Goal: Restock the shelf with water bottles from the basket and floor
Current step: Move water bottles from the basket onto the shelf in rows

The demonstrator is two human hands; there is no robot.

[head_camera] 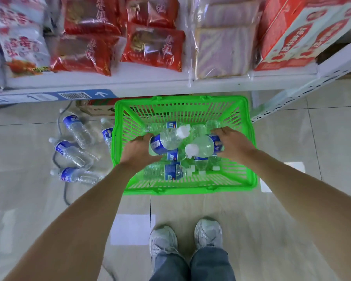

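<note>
A green plastic basket (249, 151) stands on the tiled floor below the shelf, with several clear water bottles with blue labels lying in it. My left hand (137, 152) grips one water bottle (166, 141) over the basket, its white cap pointing right. My right hand (234, 144) grips another water bottle (204, 148), cap pointing left. More bottles (166, 171) lie under them. Left of the basket, several bottles (77, 128) lie loose on the floor.
The white shelf (150, 80) above the basket carries red snack bags (154, 47), white bags at left, wrapped bread and a red carton (292, 33) at right. A grey cable (65, 191) runs along the floor by the loose bottles. My feet stand close behind the basket.
</note>
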